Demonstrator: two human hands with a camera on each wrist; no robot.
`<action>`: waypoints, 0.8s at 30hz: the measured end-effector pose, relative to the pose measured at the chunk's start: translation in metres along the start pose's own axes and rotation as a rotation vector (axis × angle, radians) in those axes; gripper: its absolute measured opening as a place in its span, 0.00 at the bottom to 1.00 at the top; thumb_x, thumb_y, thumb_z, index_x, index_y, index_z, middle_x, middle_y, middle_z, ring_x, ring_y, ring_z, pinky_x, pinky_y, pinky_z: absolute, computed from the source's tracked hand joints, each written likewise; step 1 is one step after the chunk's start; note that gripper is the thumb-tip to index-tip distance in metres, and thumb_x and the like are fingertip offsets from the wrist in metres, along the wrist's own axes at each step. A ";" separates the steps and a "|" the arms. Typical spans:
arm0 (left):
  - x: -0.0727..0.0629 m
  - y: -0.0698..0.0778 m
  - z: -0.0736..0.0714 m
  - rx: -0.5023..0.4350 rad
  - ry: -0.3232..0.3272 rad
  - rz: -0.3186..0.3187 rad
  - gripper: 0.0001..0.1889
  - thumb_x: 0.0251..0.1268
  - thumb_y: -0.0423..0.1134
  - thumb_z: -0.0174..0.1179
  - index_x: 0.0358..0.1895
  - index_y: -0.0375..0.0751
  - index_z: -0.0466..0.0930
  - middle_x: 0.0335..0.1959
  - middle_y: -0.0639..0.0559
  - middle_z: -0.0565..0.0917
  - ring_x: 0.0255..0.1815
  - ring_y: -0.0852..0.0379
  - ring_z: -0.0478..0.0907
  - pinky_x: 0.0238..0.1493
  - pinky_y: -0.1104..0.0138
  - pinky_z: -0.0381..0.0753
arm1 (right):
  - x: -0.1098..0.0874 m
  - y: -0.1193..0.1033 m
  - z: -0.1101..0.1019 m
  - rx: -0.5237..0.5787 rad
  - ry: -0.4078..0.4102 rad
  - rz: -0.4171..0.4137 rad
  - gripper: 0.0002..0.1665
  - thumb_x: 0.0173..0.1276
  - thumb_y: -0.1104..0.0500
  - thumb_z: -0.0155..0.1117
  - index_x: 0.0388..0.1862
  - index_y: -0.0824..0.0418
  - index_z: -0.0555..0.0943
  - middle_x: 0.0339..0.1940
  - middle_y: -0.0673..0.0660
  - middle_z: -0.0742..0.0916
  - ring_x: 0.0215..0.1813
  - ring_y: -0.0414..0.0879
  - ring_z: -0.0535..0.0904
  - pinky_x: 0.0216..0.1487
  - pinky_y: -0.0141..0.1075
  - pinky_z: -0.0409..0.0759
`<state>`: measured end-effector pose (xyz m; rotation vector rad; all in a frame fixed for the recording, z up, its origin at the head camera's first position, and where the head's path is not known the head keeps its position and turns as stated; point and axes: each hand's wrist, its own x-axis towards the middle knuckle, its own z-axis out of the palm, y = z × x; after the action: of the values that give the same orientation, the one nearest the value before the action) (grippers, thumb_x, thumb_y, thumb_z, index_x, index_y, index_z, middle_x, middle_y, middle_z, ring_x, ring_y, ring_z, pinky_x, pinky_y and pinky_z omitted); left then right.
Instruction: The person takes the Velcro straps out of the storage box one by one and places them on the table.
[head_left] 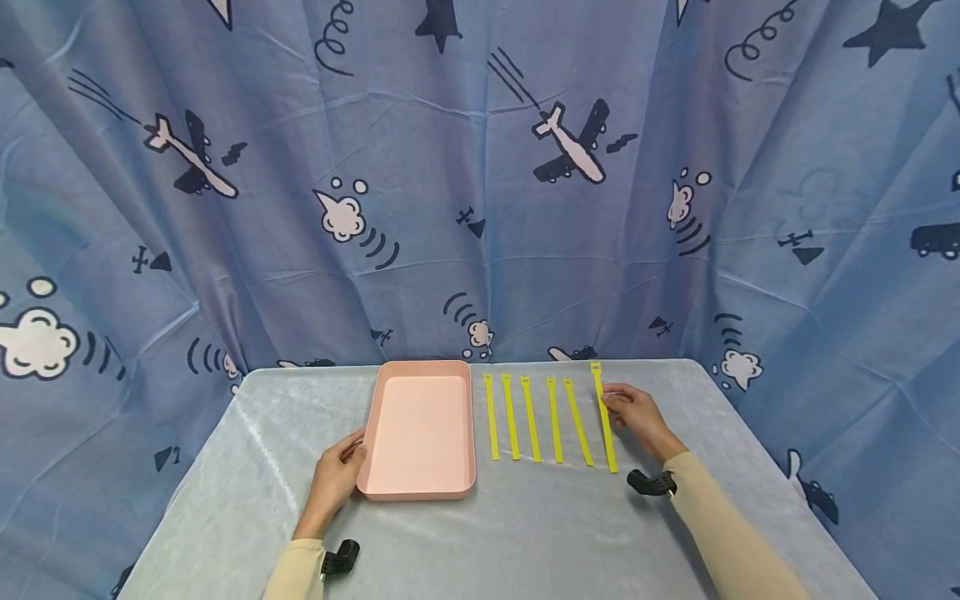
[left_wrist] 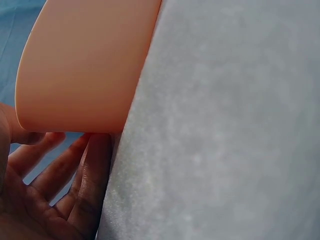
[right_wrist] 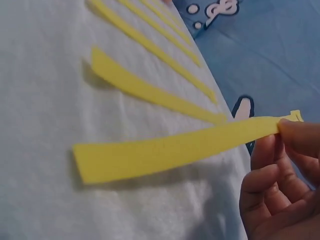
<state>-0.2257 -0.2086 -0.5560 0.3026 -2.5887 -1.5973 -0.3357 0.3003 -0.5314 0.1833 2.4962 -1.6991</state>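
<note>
A flat yellow strap with a slotted head [head_left: 607, 427] is pinched near that head between the thumb and fingers of my right hand [head_left: 633, 417]. In the right wrist view the held strap [right_wrist: 165, 154] slants down, its plain square end close over the cloth. My left hand [head_left: 333, 479] rests against the left side of a shallow pink tray [head_left: 422, 497]. In the left wrist view its fingers [left_wrist: 62, 167] reach to the tray wall [left_wrist: 82, 80], thumb near the rim.
Several similar yellow straps [head_left: 555, 421] lie in a row between the tray and the held strap, slotted heads toward the far edge. A pale grey cloth [head_left: 525, 542] covers the table. Behind it hangs a blue patterned curtain [head_left: 427, 275].
</note>
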 end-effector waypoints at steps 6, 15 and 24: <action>0.001 0.000 0.001 -0.002 0.008 -0.013 0.22 0.75 0.41 0.51 0.68 0.43 0.73 0.59 0.37 0.82 0.57 0.45 0.81 0.54 0.56 0.81 | 0.009 0.003 -0.001 -0.023 0.007 0.024 0.25 0.76 0.55 0.56 0.66 0.65 0.71 0.40 0.46 0.84 0.40 0.39 0.76 0.37 0.33 0.78; 0.002 0.000 0.001 0.000 0.011 -0.010 0.22 0.75 0.41 0.51 0.68 0.43 0.73 0.58 0.38 0.82 0.56 0.46 0.81 0.53 0.58 0.81 | 0.016 0.007 0.004 -0.031 -0.004 0.023 0.24 0.74 0.57 0.58 0.64 0.67 0.73 0.39 0.47 0.86 0.35 0.37 0.76 0.32 0.31 0.76; 0.000 0.000 0.000 0.002 0.024 -0.010 0.21 0.75 0.40 0.51 0.68 0.43 0.74 0.58 0.38 0.82 0.56 0.45 0.81 0.52 0.60 0.81 | 0.025 0.012 0.010 -0.039 0.007 0.019 0.22 0.72 0.61 0.60 0.61 0.69 0.74 0.34 0.47 0.85 0.30 0.38 0.74 0.28 0.30 0.74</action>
<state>-0.2255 -0.2082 -0.5558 0.3337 -2.5754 -1.5841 -0.3577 0.2959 -0.5505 0.2092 2.5225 -1.6436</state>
